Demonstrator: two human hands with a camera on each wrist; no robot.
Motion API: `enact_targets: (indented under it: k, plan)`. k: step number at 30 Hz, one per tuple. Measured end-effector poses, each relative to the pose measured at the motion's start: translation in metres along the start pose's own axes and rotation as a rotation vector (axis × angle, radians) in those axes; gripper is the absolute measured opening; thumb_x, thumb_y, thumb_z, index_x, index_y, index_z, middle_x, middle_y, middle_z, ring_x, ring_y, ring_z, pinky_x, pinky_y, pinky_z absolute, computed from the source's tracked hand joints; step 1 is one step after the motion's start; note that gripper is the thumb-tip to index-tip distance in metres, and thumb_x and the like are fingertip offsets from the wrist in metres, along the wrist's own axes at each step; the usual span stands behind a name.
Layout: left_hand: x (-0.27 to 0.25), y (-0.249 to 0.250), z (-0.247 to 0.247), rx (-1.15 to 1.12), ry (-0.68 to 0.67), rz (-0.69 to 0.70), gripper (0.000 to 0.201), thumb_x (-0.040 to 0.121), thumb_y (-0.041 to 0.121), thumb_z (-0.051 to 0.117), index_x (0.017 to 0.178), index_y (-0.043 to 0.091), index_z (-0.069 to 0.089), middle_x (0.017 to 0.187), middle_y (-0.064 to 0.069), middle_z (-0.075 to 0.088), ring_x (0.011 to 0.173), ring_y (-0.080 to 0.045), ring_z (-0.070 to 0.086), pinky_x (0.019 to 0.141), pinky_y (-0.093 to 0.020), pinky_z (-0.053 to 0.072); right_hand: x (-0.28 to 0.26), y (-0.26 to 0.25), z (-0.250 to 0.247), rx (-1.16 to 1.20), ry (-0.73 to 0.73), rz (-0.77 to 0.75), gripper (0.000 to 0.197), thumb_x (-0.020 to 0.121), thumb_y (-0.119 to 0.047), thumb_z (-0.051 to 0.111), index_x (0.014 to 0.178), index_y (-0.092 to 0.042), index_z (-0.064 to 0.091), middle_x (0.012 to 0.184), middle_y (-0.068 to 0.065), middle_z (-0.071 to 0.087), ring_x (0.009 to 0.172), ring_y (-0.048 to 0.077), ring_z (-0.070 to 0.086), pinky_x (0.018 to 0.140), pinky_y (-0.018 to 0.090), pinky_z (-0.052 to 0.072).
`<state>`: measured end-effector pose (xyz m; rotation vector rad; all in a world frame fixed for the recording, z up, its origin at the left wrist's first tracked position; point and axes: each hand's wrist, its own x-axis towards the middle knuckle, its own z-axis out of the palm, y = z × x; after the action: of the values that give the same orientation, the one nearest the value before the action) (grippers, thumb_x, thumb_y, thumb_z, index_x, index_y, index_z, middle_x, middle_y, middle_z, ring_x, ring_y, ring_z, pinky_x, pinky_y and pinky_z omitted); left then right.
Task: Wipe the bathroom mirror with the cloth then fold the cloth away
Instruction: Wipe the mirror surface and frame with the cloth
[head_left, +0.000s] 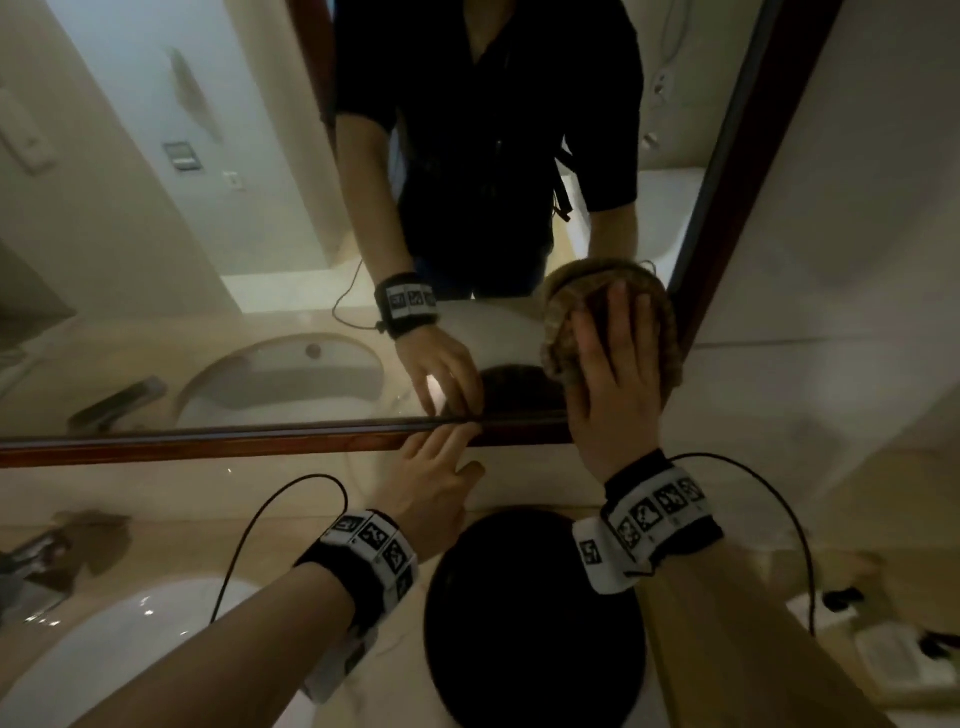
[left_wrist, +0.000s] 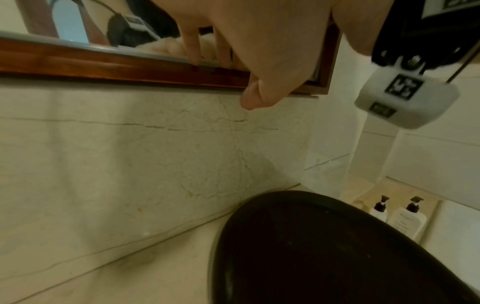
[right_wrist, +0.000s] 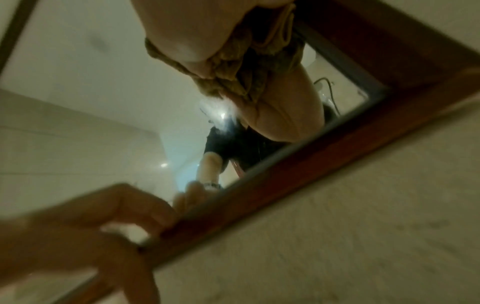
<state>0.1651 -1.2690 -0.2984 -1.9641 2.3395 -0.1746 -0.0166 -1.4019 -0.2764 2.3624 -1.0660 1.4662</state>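
The wood-framed mirror (head_left: 249, 197) hangs above the counter. A bunched tan cloth (head_left: 558, 322) lies against the glass in its lower right corner. My right hand (head_left: 615, 364) presses flat on the cloth with straight fingers. In the right wrist view the cloth (right_wrist: 233, 78) is crumpled under my palm, close to the frame's corner (right_wrist: 376, 72). My left hand (head_left: 431, 478) is relaxed, its fingertips (left_wrist: 193, 59) resting on the mirror's bottom frame rail (left_wrist: 103, 65), left of the cloth. It holds nothing.
A round black tray (head_left: 535, 613) sits on the marble counter (head_left: 727, 649) under my wrists. A white sink basin (head_left: 130, 639) and a faucet (head_left: 31, 571) are at the lower left. Two pump bottles (left_wrist: 405, 218) stand by the right wall. Cables trail from both wristbands.
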Motion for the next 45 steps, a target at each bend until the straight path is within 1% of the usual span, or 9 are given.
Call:
enact_targets:
  k: [5, 9, 13, 18, 22, 29, 37, 42, 45]
  plan:
    - [0.007, 0.019, 0.0, -0.054, 0.061, -0.105, 0.037, 0.062, 0.025, 0.068, 0.098, 0.023, 0.068, 0.119, -0.009, 0.052, 0.103, -0.031, 0.056, 0.079, -0.041, 0.051, -0.079, 0.01, 0.032, -0.016, -0.244, 0.012, 0.065, 0.09, -0.019, 0.045, 0.151, -0.02, 0.021, 0.161, 0.008, 0.006, 0.147, 0.035, 0.006, 0.118, 0.054, 0.011]
    - [0.012, 0.032, -0.005, -0.256, 0.225, -0.002, 0.05, 0.073, 0.018, 0.054, 0.122, 0.016, 0.057, 0.128, -0.007, 0.051, 0.113, -0.026, 0.053, 0.091, -0.038, 0.048, -0.124, 0.011, 0.034, -0.042, -0.403, 0.006, 0.078, 0.088, -0.031, 0.049, 0.154, -0.024, 0.009, 0.162, 0.0, -0.006, 0.149, 0.028, 0.001, 0.12, 0.048, 0.003]
    - [0.028, 0.066, -0.009, -0.269, 0.278, 0.212, 0.052, 0.089, 0.023, 0.048, 0.139, 0.011, 0.045, 0.147, -0.011, 0.041, 0.135, -0.025, 0.039, 0.113, -0.039, 0.034, -0.121, 0.01, 0.031, -0.099, -0.467, 0.019, 0.087, 0.086, -0.042, 0.056, 0.154, -0.02, 0.008, 0.161, 0.007, 0.003, 0.147, 0.033, 0.011, 0.119, 0.047, 0.006]
    - [0.042, 0.089, 0.004, -0.277, 0.184, 0.129, 0.067, 0.1, 0.039, 0.035, 0.154, 0.003, 0.015, 0.162, -0.015, 0.003, 0.151, -0.026, 0.004, 0.12, -0.043, 0.02, -0.119, 0.013, 0.024, -0.109, -0.466, 0.005, 0.088, 0.089, -0.051, 0.039, 0.154, -0.011, -0.005, 0.161, 0.009, -0.005, 0.142, 0.033, 0.018, 0.118, 0.043, 0.005]
    - [0.051, 0.077, -0.005, -0.257, 0.192, 0.204, 0.077, 0.099, 0.044, 0.039, 0.155, 0.006, 0.002, 0.163, -0.008, -0.012, 0.15, -0.022, -0.009, 0.122, -0.041, 0.01, -0.099, 0.018, 0.02, -0.096, -0.455, 0.01, 0.087, 0.089, -0.053, 0.039, 0.154, -0.013, -0.003, 0.161, 0.005, -0.013, 0.147, 0.029, 0.003, 0.119, 0.04, 0.002]
    - [0.074, 0.059, -0.08, -0.166, 0.345, 0.246, 0.077, 0.099, 0.045, 0.039, 0.155, 0.005, 0.005, 0.163, -0.01, -0.007, 0.151, -0.022, -0.007, 0.123, -0.038, 0.005, -0.019, 0.008, -0.011, -0.063, -0.318, -0.041, 0.092, 0.087, -0.057, 0.045, 0.153, -0.007, 0.005, 0.161, 0.012, -0.001, 0.149, 0.029, -0.003, 0.121, 0.036, -0.004]
    - [0.109, 0.034, -0.23, -0.055, 0.623, 0.295, 0.082, 0.09, 0.045, 0.044, 0.152, 0.0, 0.016, 0.162, -0.017, -0.001, 0.151, -0.027, -0.003, 0.122, -0.045, 0.008, 0.132, -0.029, -0.061, -0.078, -0.131, 0.065, 0.087, 0.094, -0.056, 0.035, 0.153, -0.012, -0.012, 0.159, 0.007, -0.017, 0.147, 0.023, -0.012, 0.119, 0.037, -0.004]
    - [0.117, 0.005, -0.346, 0.015, 0.823, 0.306, 0.079, 0.092, 0.042, 0.043, 0.15, -0.005, 0.019, 0.16, -0.023, 0.006, 0.15, -0.03, 0.004, 0.122, -0.044, 0.009, 0.251, -0.055, -0.121, -0.232, 0.068, -0.093, 0.072, 0.095, -0.041, 0.038, 0.152, -0.008, 0.008, 0.158, 0.018, 0.015, 0.145, 0.034, 0.013, 0.12, 0.045, 0.007]
    - [0.125, -0.009, -0.417, 0.017, 0.918, 0.254, 0.074, 0.095, 0.043, 0.039, 0.152, 0.001, 0.02, 0.161, -0.017, 0.01, 0.15, -0.025, 0.007, 0.122, -0.042, 0.01, 0.32, -0.07, -0.153, -0.194, 0.087, -0.044, 0.071, 0.094, -0.048, 0.024, 0.154, -0.014, 0.008, 0.161, 0.011, 0.008, 0.148, 0.027, 0.003, 0.121, 0.042, 0.001]
